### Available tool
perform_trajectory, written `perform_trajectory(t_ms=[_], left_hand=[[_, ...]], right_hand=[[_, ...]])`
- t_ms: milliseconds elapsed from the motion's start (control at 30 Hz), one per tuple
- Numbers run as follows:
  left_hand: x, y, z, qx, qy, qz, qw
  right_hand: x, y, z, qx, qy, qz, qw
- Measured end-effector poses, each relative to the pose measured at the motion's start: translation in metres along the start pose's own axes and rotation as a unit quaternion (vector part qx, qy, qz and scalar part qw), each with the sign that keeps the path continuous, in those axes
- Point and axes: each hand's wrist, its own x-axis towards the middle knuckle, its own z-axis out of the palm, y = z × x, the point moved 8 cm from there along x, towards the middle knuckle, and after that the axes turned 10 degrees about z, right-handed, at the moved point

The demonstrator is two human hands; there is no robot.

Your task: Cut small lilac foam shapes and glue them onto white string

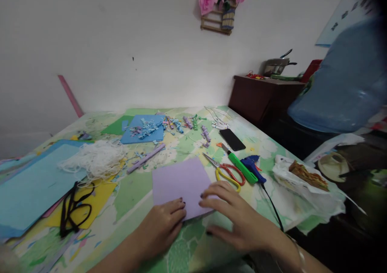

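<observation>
A purple sheet of paper (181,184) lies flat on the patterned tablecloth, in front of me. My left hand (166,222) rests on its lower edge, fingers together and bent; whether anything is pinched under them is hidden. Over the sheet's lower right corner, my right hand (229,212) has its fingers spread, with nothing held between them. Just beyond the right hand are scissors (228,174) with red and yellow handles. A green utility knife (242,166) and a blue glue gun (254,168) with a black cable lie to their right.
White string (98,158), blue sheets (39,180), yellow paper (101,200) and a black strap (74,210) lie left. Farther back are a rolled purple strip (146,158), fringed paper pieces (146,128) and a phone (232,139). Food in a bag (308,176) sits right.
</observation>
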Motion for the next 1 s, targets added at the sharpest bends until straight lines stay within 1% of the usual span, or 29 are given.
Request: perform_trajectory(t_ms=[67,100,167,233,300,367,467,567,667,800,1000], left_hand=[[-0.005,-0.009,-0.006,-0.066,0.036,-0.02,0.997],[-0.008,-0.013,-0.007,-0.098,0.045,-0.033,0.994],[-0.013,-0.023,-0.009,-0.158,0.051,-0.06,0.984],[-0.019,-0.034,-0.009,-0.21,0.048,-0.095,0.972],[-0.027,-0.047,-0.009,-0.249,0.043,-0.141,0.957],[-0.033,-0.057,-0.01,-0.27,0.039,-0.167,0.948],[-0.035,-0.063,-0.01,-0.235,0.0,-0.168,0.957],[-0.035,-0.067,-0.011,-0.192,-0.035,-0.181,0.964],[-0.035,-0.067,-0.011,-0.205,-0.067,-0.175,0.961],[-0.035,-0.062,-0.016,-0.254,-0.082,-0.136,0.954],[-0.039,-0.065,-0.016,-0.294,-0.117,-0.152,0.936]], right_hand=[[0.004,0.016,0.02,0.021,0.001,0.01,1.0],[0.006,0.025,0.029,0.035,0.005,0.02,0.999],[0.008,0.044,0.042,0.06,0.011,0.053,0.997],[0.008,0.058,0.049,0.078,0.011,0.086,0.993],[0.006,0.068,0.05,0.095,-0.001,0.121,0.988],[0.005,0.076,0.049,0.108,-0.013,0.162,0.981],[0.005,0.089,0.049,0.113,-0.018,0.227,0.967],[0.005,0.096,0.05,0.111,-0.021,0.27,0.956],[0.004,0.098,0.049,0.117,-0.025,0.288,0.95],[0.0,0.099,0.048,0.14,-0.044,0.289,0.946],[-0.003,0.1,0.047,0.127,-0.07,0.299,0.943]])
